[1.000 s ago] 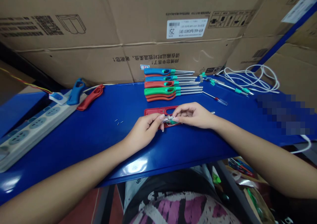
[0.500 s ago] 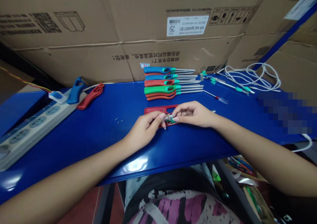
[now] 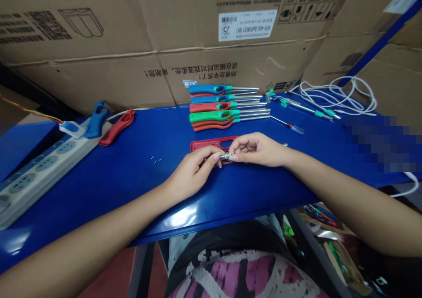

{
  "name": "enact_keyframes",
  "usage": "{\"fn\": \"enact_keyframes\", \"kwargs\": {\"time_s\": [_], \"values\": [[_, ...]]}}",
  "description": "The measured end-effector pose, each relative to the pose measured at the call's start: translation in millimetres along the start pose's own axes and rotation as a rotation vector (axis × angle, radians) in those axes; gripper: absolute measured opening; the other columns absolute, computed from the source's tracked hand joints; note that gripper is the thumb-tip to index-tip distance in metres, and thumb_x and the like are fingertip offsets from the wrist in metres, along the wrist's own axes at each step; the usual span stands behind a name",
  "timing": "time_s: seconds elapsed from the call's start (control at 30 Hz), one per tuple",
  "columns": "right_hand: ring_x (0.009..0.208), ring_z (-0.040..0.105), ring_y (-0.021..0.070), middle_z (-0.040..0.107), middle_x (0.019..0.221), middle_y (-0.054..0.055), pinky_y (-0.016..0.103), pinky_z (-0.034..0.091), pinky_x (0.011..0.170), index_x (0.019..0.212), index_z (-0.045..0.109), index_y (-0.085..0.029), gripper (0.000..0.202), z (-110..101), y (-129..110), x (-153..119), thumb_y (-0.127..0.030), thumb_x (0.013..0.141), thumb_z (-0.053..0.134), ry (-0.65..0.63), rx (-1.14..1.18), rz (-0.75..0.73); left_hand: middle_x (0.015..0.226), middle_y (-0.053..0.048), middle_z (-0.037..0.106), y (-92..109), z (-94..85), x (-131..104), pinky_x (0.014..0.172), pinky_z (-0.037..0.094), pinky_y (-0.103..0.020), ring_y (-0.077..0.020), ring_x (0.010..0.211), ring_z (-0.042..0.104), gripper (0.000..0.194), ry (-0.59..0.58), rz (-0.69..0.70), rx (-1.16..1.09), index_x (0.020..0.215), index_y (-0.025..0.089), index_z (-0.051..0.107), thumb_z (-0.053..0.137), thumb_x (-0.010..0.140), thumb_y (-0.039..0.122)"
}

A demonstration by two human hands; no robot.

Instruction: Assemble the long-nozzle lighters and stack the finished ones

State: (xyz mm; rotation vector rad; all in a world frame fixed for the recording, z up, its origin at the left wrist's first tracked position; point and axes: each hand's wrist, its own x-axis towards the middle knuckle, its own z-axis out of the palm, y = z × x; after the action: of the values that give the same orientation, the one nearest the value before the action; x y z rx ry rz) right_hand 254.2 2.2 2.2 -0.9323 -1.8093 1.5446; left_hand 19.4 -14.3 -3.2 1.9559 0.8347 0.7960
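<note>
Both hands meet over the middle of the blue table [image 3: 138, 175], and the small clear part [image 3: 227, 156] sits right between them, pinched from either end. The left hand [image 3: 193, 171] rests on the tabletop with its fingers curled in, thumb and forefinger closed on the part's left end; the right hand [image 3: 259, 149] comes in from the other side, its fingertips likewise closed on the right end, the remaining fingers folded under. The part is tiny, see-through with a silvery glint, and too small to make out in detail. It is held just above the red handle shell [image 3: 211, 145], which lies flat on the table directly behind the fingers, open side up, with an oval hole near its right end partly hidden by the right hand. Further back, well apart from the hands, a row of finished lighters [image 3: 217, 109] lies side by side with blue, red, green and orange handles and thin metal tubes pointing right. Three small pins [image 3: 156, 159] lie loose on the table to the left of the left hand.
</note>
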Motion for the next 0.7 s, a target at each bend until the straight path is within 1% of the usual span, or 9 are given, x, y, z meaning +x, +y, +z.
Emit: {"fn": "enact_keyframes", "kwargs": {"time_s": [0.13, 0.3, 0.47, 0.7], "values": [[0.063, 0.056, 0.0079, 0.067, 0.075, -0.002, 0.024, 0.044, 0.063, 0.087, 0.07, -0.014, 0.026, 0.2, -1.5, -0.7, -0.038, 0.08, 0.077, -0.049, -0.014, 0.001, 0.087, -0.003, 0.066, 0.1, 0.1, 0.2, 0.076, 0.048, -0.026, -0.014, 0.079, 0.061, 0.028, -0.003, 0.004, 0.011, 0.101, 0.016, 0.064, 0.044, 0.104, 0.036], [0.069, 0.058, 0.009, 0.067, 0.079, -0.001, 0.025, 0.046, 0.068, 0.089, 0.068, -0.014, 0.029, 0.8, 0.1, -0.7, -0.039, 0.079, 0.078, -0.018, -0.001, 0.012, 0.087, -0.001, 0.064, -2.4, 0.4, -0.9, 0.076, 0.046, -0.025, -0.0131, 0.078, 0.059, 0.029, -0.009, 0.007, 0.01, 0.102, 0.018, 0.061, 0.041, 0.106, 0.037], [0.063, 0.052, 0.0075, 0.061, 0.072, -0.003, 0.022, 0.041, 0.061, 0.089, 0.066, -0.015, 0.028, 0.7, -1.2, -0.2, -0.039, 0.08, 0.077, -0.027, -0.022, 0.007, 0.085, 0.0, 0.059, 1.1, 0.4, -3.5, 0.077, 0.044, -0.026, -0.0131, 0.079, 0.056, 0.032, -0.023, -0.015, 0.052, 0.102, 0.018, 0.06, 0.035, 0.108, 0.038], [0.065, 0.054, 0.0082, 0.063, 0.074, -0.001, 0.023, 0.042, 0.062, 0.093, 0.066, -0.014, 0.029, 0.1, -0.4, 1.0, -0.04, 0.082, 0.075, -0.054, -0.024, -0.017, 0.097, -0.003, 0.061, 8.0, 0.2, -3.4, 0.085, 0.043, -0.028, -0.0153, 0.09, 0.057, 0.03, -0.065, 0.029, 0.131, 0.105, 0.018, 0.059, 0.036, 0.107, 0.036]]}}
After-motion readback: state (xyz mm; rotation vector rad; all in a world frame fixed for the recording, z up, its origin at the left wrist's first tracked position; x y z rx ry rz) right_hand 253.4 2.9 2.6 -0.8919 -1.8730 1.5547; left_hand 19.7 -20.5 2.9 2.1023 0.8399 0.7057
